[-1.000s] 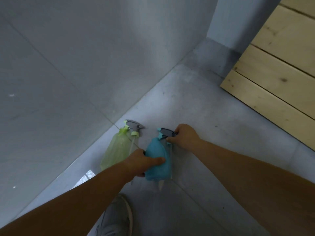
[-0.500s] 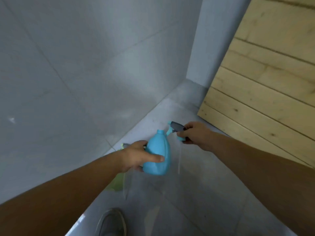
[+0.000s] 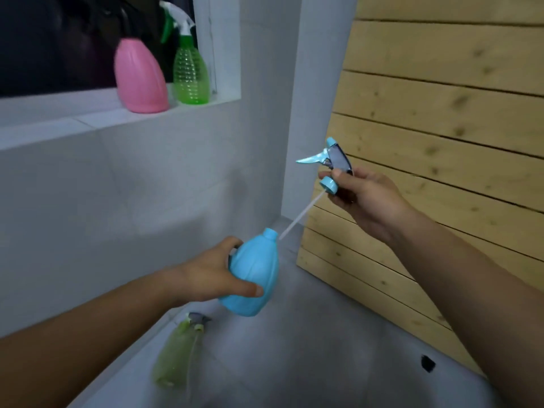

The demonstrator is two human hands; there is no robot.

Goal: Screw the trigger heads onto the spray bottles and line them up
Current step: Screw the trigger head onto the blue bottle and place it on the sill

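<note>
My left hand (image 3: 206,275) grips a blue spray bottle (image 3: 253,278) by its body, neck tilted up and to the right, with no head on it. My right hand (image 3: 362,195) holds the blue and grey trigger head (image 3: 329,163) up and to the right of the bottle. Its thin white dip tube (image 3: 300,216) slants down, its tip just right of the bottle's neck. A yellow-green spray bottle (image 3: 176,354) lies on the grey floor below my left hand, a trigger head at its neck. A pink bottle (image 3: 138,75) without a head and a green bottle (image 3: 190,72) with a white and green trigger stand on the window sill.
The white window sill (image 3: 88,119) runs along the tiled wall at upper left. Wooden planks (image 3: 441,142) lean against the wall on the right. A small dark mark (image 3: 427,363) shows on the grey floor (image 3: 294,363) near the planks.
Both hands rose from the floor with the blue bottle and its trigger head. The right hand drew the head out and away to the upper right. My view tilted up to the sill.
</note>
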